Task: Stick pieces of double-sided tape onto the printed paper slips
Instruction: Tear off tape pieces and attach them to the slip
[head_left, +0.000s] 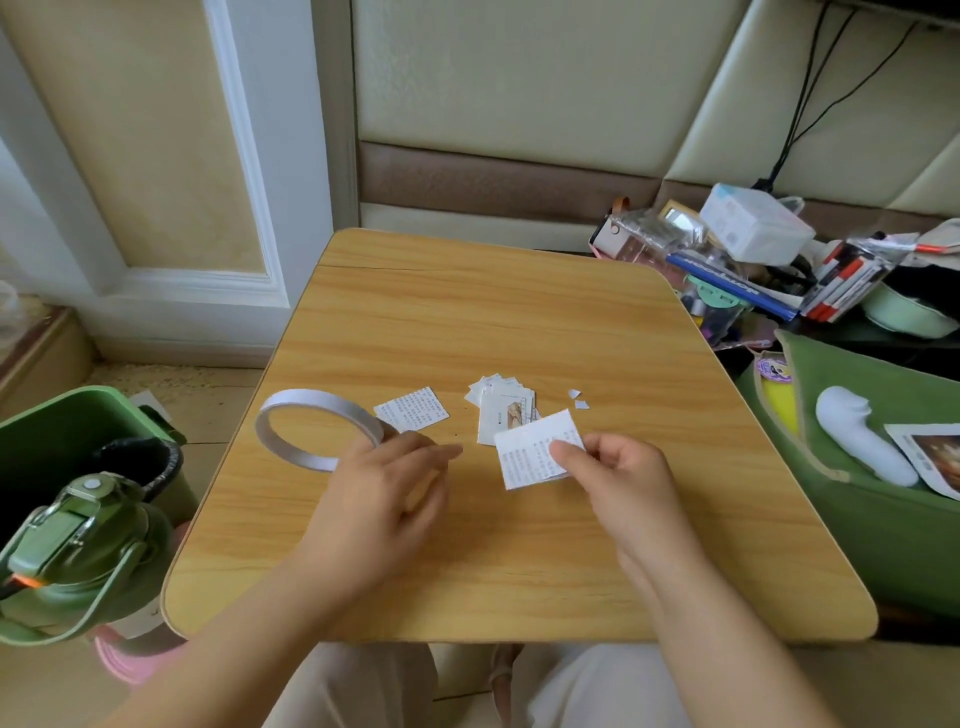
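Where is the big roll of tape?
In the head view, the tape roll lies flat on the wooden table, left of the single printed slip, just beyond the left hand.

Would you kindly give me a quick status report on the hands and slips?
Right hand pinches a white printed paper slip. Left hand open beside the white double-sided tape roll. Small slip pile behind; nothing in the way.
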